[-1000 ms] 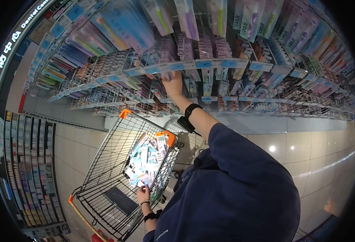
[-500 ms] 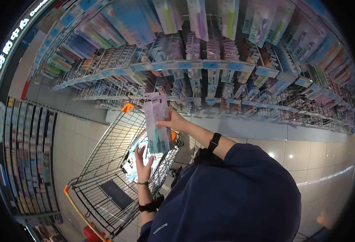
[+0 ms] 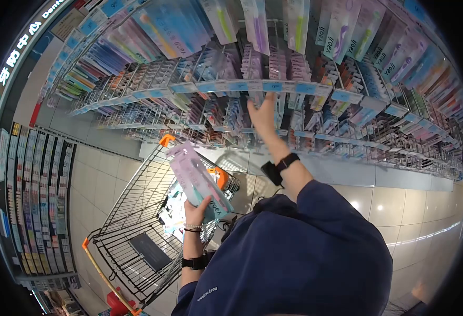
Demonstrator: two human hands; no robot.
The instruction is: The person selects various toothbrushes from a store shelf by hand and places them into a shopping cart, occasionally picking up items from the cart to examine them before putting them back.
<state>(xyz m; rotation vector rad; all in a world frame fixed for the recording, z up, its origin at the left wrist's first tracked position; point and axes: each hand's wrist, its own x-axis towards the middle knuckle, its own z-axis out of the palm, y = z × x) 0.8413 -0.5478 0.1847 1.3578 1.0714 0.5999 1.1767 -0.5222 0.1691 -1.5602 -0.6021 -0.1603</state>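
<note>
my left hand point(image 3: 193, 215) full of packs point(image 3: 193, 174), long axis slanted, hanger ends angled toward the shelf point(image 3: 242, 86), yaoji ends away, right hand point(image 3: 263, 118) wide near the shelf

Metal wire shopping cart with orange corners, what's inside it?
The wire cart holds a heap of white and blue packs. Pale pink plastic packages in the left hand cover part of it; what's beneath can't be seen.

Lettering about the shopping cart point(image 3: 150, 253): at its upper left, I read 牙防中心 and a cut-off "Dent…" on the lit sign point(image 3: 11, 58); above it and to its right, "yaoji" on the hanging packs point(image 3: 342, 34); over it, "yaoji" on the held packs point(image 3: 194, 176).
</note>
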